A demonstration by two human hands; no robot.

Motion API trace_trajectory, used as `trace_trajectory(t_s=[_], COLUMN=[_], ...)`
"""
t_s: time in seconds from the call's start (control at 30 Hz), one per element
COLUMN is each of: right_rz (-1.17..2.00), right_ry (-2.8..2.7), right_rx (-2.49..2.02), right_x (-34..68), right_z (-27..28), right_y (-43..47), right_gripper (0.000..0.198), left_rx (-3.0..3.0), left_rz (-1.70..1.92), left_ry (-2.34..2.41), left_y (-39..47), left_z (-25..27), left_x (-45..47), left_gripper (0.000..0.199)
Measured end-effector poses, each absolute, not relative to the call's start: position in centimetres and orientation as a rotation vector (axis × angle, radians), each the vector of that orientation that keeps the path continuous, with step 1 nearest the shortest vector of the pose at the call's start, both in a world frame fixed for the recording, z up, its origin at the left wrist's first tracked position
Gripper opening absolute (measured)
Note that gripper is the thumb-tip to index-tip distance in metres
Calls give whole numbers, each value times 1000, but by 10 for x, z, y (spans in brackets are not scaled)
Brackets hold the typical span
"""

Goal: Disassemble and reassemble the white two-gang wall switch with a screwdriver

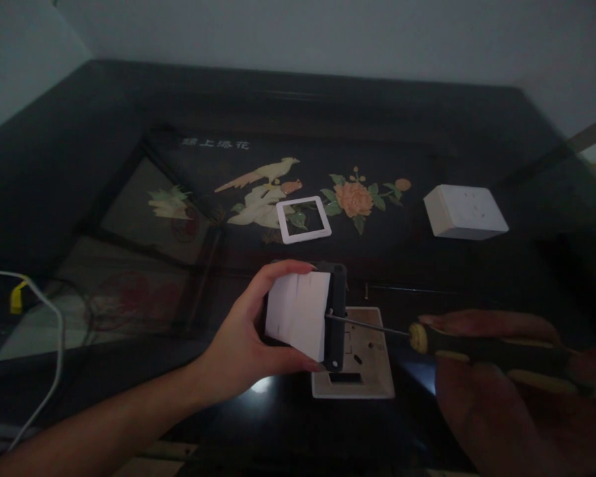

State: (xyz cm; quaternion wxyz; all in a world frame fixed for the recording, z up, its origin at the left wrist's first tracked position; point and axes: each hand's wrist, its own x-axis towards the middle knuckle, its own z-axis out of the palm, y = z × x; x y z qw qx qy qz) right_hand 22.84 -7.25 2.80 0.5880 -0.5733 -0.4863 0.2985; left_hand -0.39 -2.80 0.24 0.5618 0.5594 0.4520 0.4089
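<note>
My left hand [251,331] is closed around a wall switch, thumb below and fingers above. The switch has a white rocker face [300,315] and a dark grey mounting frame [337,331], and is tilted up off the table. In my right hand [496,391] is a screwdriver with a dark and yellowish handle [487,351]. Its thin metal shaft [372,325] reaches left, and the tip meets the switch where the white face borders the grey frame. Partly hidden behind the switch lies a whitish socket plate [372,377] with slots.
A white square cover frame [305,237] lies beyond the switch. At the right stands a white box-shaped piece [469,209] with small holes in its top. A white cable [58,344] with a yellow tag [16,298] runs along the left. The glossy black table [278,106] has bird and flower decoration.
</note>
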Motion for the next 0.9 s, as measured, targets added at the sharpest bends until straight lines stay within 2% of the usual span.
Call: trace_trajectory(t_s=[0.17,0.33,0.5,0.63,0.9], right_rz=[662,745,866,943,972], right_ry=[-1169,-939,-816,-874,-910], right_rx=[-1021,-1040,-1132,-1113,-1114], right_x=[236,239,239,238,238], right_z=[20,24,23,20,20], right_y=[-58,-34,-27,-30,-33], right_gripper=[53,39,36,33,33], left_rx=[1448,1521,1557,1703,2016], left_rz=[1012,983,944,852,639], left_ry=[1108,1257,1332,1419,1603], left_y=[-27,-21,-7,3,8], left_z=[3,7,2,-7,-2], left_x=[-5,-6,-8,-12,-12], left_gripper=[70,66,69,61,61])
